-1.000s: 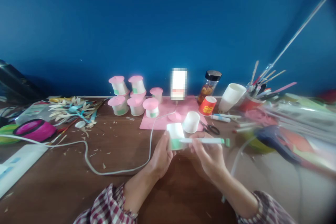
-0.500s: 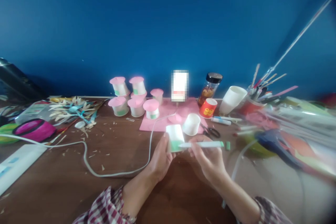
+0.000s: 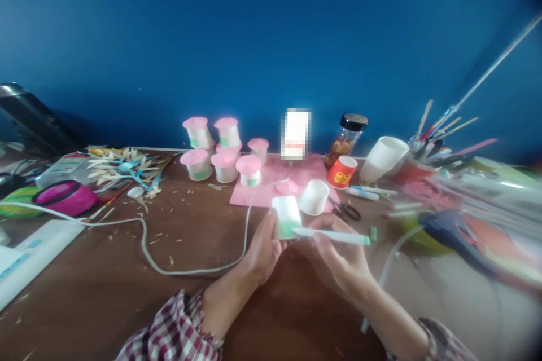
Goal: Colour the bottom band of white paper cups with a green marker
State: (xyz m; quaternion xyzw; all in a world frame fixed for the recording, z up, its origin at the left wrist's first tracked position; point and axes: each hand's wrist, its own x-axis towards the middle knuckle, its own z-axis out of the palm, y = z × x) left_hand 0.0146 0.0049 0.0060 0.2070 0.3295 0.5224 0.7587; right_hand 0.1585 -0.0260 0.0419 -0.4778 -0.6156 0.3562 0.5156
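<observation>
Closed around the left side of a white paper cup (image 3: pixel 286 210) is my left hand (image 3: pixel 263 251). The cup is tilted, and a green coloured patch shows on its lower side. My right hand (image 3: pixel 341 256) pinches a green marker pen (image 3: pixel 334 236) with a white barrel, its tip at the green patch. Just behind them a second white paper cup (image 3: pixel 314 197) stands by the pink sheet (image 3: pixel 249 196). Beyond my right hand lies the small green pen cap (image 3: pixel 373 234). Black scissors (image 3: pixel 348 211) rest near the second cup.
Several paper cups with pink tops (image 3: pixel 227 163) are stacked at the back. A red cup (image 3: pixel 342 172), a lidded jar (image 3: pixel 349 135) and a tall white cup (image 3: pixel 384 158) stand right of a lit phone (image 3: pixel 296 134). A white cable (image 3: pixel 186 272) crosses the table; a glue gun (image 3: pixel 461 240) lies right.
The whole view has shifted slightly, so things appear a little to the right and higher. Both hands keep hold of the cup and the marker, whose tip stays at the green patch.
</observation>
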